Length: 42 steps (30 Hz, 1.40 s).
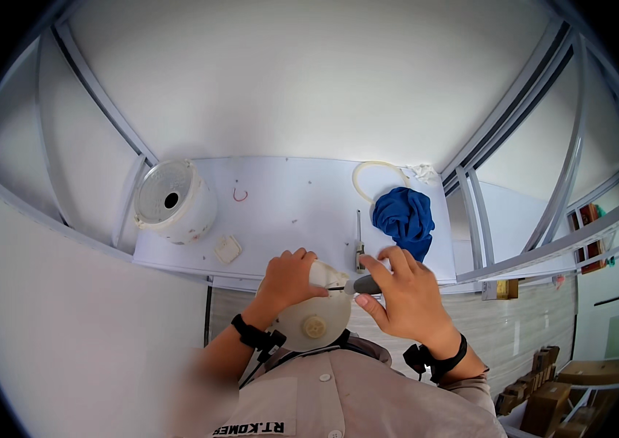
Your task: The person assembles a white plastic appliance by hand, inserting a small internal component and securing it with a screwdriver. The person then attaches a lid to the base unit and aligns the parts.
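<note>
My left hand (291, 279) is closed on the rim of a round cream plastic part (297, 321) with a small hub on it. This part is held against my body at the table's front edge. My right hand (405, 296) grips the grey handle of a screwdriver (368, 285) between thumb and fingers. The screwdriver's thin shaft points left, to the part's rim next to my left thumb. Whether its tip sits in a screw is too small to tell. A second screwdriver (360, 252) lies on the table just beyond my right hand.
On the white table (273, 226), a white round tub (191, 212) stands at the left, a small cream square piece (227, 250) near it. A red wire bit (241, 196) lies further back. Blue cloth (405, 221) and a pale ring (357, 180) are at the right.
</note>
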Tool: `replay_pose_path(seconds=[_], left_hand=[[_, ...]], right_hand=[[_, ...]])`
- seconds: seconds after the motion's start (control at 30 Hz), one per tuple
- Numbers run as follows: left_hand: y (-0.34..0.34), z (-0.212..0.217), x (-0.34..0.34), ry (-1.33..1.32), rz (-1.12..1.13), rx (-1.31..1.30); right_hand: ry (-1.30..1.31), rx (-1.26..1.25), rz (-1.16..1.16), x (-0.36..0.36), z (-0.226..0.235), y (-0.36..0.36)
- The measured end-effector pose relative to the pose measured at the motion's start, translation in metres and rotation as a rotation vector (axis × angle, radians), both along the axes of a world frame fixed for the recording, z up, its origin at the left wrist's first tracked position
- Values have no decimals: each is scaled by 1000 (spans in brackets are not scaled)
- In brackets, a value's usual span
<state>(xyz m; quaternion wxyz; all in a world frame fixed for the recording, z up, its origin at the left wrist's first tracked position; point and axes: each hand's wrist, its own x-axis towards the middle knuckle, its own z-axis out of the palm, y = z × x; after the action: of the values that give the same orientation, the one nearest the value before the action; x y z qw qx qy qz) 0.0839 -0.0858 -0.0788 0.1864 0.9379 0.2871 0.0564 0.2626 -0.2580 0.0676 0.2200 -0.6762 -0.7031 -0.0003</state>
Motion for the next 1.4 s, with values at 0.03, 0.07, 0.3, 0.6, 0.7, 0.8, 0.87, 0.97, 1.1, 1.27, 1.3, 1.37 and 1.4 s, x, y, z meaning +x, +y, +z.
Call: replay_pose_path(seconds=[0.03, 0.07, 0.3, 0.6, 0.7, 0.8, 0.87, 0.97, 1.1, 1.27, 1.3, 1.37, 1.4], left_hand=[[0, 0, 0, 3, 3, -7], [0, 1, -1, 5, 6, -14], [-4, 12, 1, 15, -3, 15], [-5, 16, 2, 81, 26, 0], [-5, 14, 3, 69, 6, 32], [-8, 17, 4, 64, 3, 54], [-8, 17, 4, 76, 6, 52], [-8, 16, 6, 96, 8, 29], [-8, 17, 8, 73, -1, 29], [-9, 14, 10, 63, -7, 46], [-9, 13, 10, 63, -6, 49], [-9, 12, 10, 52, -3, 43], [-9, 12, 10, 47, 0, 40]], right_hand=[[91, 68, 59, 0, -3, 2], [133, 102, 96, 1, -7, 3], [-25, -123, -20, 0, -11, -2], [131, 85, 86, -1, -10, -2], [-11, -102, -8, 0, -9, -3], [-121, -324, -151, 0, -3, -3], [-135, -391, -188, -2, 5, -2], [51, 16, 23, 5, -3, -3], [23, 93, 132, 16, -15, -1], [-71, -424, -233, 2, 3, -1], [-58, -345, -185, 2, 5, -2], [-31, -186, -93, 4, 8, -6], [22, -71, -5, 5, 7, -5]])
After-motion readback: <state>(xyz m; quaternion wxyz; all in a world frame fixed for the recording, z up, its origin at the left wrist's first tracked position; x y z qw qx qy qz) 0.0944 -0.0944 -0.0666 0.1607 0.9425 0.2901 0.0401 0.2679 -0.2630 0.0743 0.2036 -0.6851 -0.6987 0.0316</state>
